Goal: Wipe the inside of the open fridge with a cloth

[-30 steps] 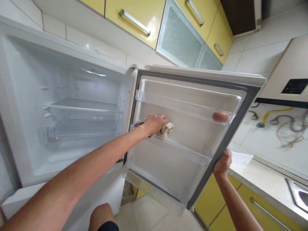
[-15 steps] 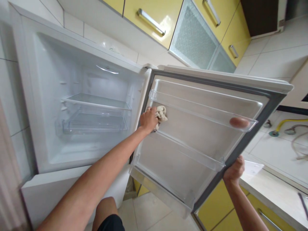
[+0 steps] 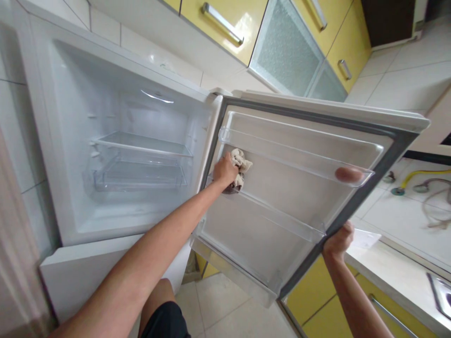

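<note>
A white fridge (image 3: 116, 155) stands open with its door (image 3: 282, 197) swung out to the right. My left hand (image 3: 225, 170) is closed on a crumpled beige cloth (image 3: 241, 165) and presses it against the door's inner panel, between the upper door bin (image 3: 296, 152) and the lower door bin (image 3: 268, 211), near the hinge side. My right hand (image 3: 337, 241) grips the door's outer edge from behind; one fingertip (image 3: 348, 174) shows through the clear upper bin.
Inside the fridge are a glass shelf (image 3: 141, 143) and a clear drawer (image 3: 139, 176). Yellow cabinets (image 3: 225, 23) hang above. A pale countertop (image 3: 391, 277) with a sink corner (image 3: 440, 293) lies at right, with hoses (image 3: 419, 180) on the tiled wall. My knee (image 3: 162, 305) is below.
My left hand moved the cloth from mid-panel leftward to the hinge side, then slightly right and down. The view shifted left. My right hand kept its grip on the door edge.
</note>
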A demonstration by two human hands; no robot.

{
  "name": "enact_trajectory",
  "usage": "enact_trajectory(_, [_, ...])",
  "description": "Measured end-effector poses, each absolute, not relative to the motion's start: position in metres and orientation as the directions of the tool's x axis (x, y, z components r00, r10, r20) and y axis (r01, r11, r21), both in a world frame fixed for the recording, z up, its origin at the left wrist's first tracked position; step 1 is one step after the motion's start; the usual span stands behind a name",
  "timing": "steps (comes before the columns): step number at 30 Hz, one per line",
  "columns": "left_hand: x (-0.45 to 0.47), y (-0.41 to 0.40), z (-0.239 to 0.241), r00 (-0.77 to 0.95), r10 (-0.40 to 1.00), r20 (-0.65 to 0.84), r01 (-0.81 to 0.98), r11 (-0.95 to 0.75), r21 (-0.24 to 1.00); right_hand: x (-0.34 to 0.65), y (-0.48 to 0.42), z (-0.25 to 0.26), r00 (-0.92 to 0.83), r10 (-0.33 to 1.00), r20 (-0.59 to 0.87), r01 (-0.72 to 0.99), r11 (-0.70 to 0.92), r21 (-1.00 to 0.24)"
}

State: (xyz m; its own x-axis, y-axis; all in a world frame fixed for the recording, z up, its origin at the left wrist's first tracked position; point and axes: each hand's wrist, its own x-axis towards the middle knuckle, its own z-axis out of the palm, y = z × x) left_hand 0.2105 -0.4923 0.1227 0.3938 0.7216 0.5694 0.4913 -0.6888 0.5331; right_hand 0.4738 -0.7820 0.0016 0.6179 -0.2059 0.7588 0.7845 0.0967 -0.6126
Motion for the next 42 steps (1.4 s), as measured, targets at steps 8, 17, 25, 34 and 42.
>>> enact_trajectory(8, [0.231, -0.517, 0.121, 0.436, 0.691, 0.577, 0.394, -0.723, 0.567, 0.455, -0.778, 0.01, 0.642, -0.265, 0.719, 0.756, 0.064, -0.651])
enact_trajectory(17, [0.266, -0.593, 0.115, 0.603, 0.46, 0.652, 0.185, -0.875, 0.447, 0.449, -0.778, 0.012, 0.63, -0.243, 0.737, 0.77, 0.074, -0.634])
enact_trajectory(25, [0.282, -0.618, 0.127, 0.851, -0.075, 0.52, -0.264, -0.917, 0.3, 0.451, -0.778, 0.01, 0.606, -0.24, 0.758, 0.791, 0.088, -0.605])
enact_trajectory(34, [0.303, -0.606, 0.131, 0.892, -0.351, 0.284, -0.448, -0.615, 0.648, 0.436, -0.78, 0.01, 0.632, -0.23, 0.74, 0.771, 0.086, -0.631])
enact_trajectory(42, [0.283, -0.585, 0.149, 0.928, -0.314, 0.2, -0.372, -0.737, 0.565, 0.444, -0.782, 0.007, 0.607, -0.224, 0.763, 0.785, 0.019, -0.619])
